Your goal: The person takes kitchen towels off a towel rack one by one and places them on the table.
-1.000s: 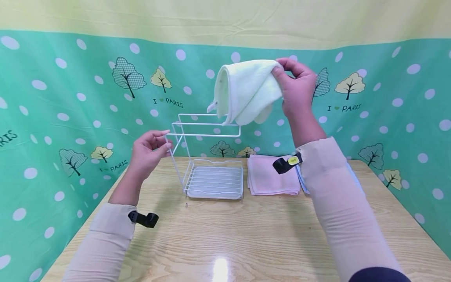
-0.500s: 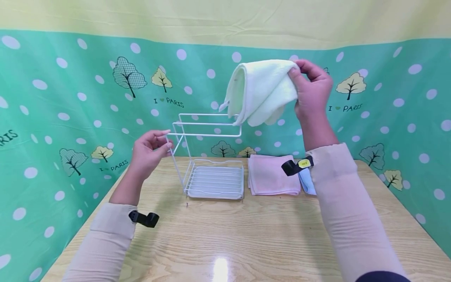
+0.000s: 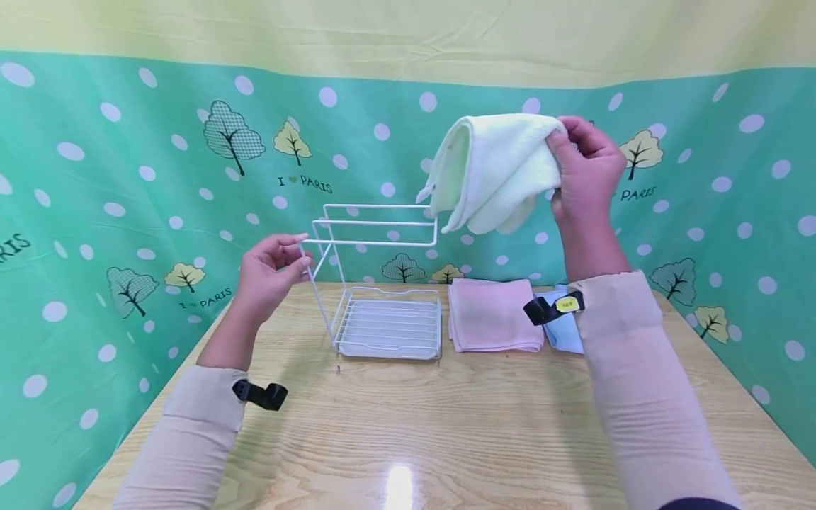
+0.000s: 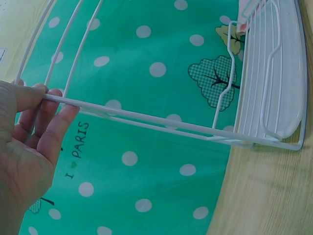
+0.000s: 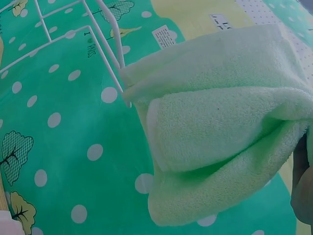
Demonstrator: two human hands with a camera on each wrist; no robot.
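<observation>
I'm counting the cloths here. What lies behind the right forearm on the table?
A light blue cloth lies there, right of the pink folded cloth. The right forearm and its wrist strap cover most of it, so its full size and any further cloths cannot be seen.
</observation>
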